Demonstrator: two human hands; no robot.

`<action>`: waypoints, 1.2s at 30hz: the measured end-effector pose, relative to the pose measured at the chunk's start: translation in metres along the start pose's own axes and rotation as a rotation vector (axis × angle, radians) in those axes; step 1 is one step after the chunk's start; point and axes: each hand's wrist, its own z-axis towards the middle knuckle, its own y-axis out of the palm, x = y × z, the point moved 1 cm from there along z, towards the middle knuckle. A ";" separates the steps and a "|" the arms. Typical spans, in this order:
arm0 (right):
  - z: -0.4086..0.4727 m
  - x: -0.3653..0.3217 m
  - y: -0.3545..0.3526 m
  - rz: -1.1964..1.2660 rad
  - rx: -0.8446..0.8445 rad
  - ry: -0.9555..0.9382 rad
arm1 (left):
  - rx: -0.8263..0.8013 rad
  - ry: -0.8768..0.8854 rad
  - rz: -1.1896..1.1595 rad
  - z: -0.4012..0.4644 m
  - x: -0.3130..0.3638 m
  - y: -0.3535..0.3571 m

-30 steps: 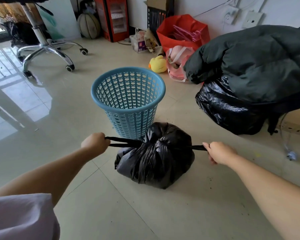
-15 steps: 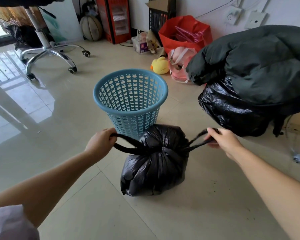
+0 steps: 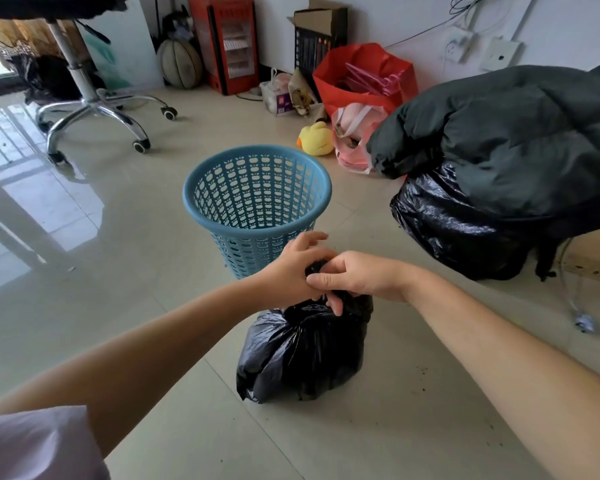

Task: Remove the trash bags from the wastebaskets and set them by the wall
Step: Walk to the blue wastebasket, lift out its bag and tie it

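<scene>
A full black trash bag [image 3: 303, 351] stands on the tiled floor just in front of an empty blue perforated wastebasket [image 3: 257, 202]. My left hand [image 3: 293, 268] and my right hand [image 3: 355, 275] meet right above the bag's top. Both pinch the gathered black plastic ends there, which are mostly hidden under my fingers.
A bigger black trash bag [image 3: 454, 226] lies at the right under a dark padded coat [image 3: 506, 133]. By the far wall sit a red bag [image 3: 364, 77], a pink bag [image 3: 352, 136], a yellow duck toy [image 3: 314, 138] and a red heater [image 3: 224, 43]. An office chair base [image 3: 94, 109] is at the far left.
My hands had the bag's two ends pulled wide apart. They have come together over the bag's top, and the bag stands taller and narrower.
</scene>
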 end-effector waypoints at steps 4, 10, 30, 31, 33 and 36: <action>-0.004 -0.009 -0.001 0.114 0.027 -0.128 | -0.139 -0.151 -0.409 -0.002 0.001 0.003; 0.004 0.030 -0.012 0.100 0.339 -0.101 | -0.095 -0.284 -0.613 -0.002 -0.021 0.000; 0.020 0.115 0.049 -0.468 0.206 0.112 | -0.253 -0.355 0.011 -0.012 -0.079 0.074; 0.016 0.111 0.054 -0.431 0.190 0.130 | -0.275 -0.380 0.013 -0.018 -0.075 0.071; 0.004 0.094 0.059 -0.388 0.144 0.158 | -0.313 -0.431 0.003 -0.029 -0.064 0.061; -0.018 0.058 0.051 -0.375 0.094 0.173 | -0.341 -0.481 -0.034 -0.044 -0.034 0.037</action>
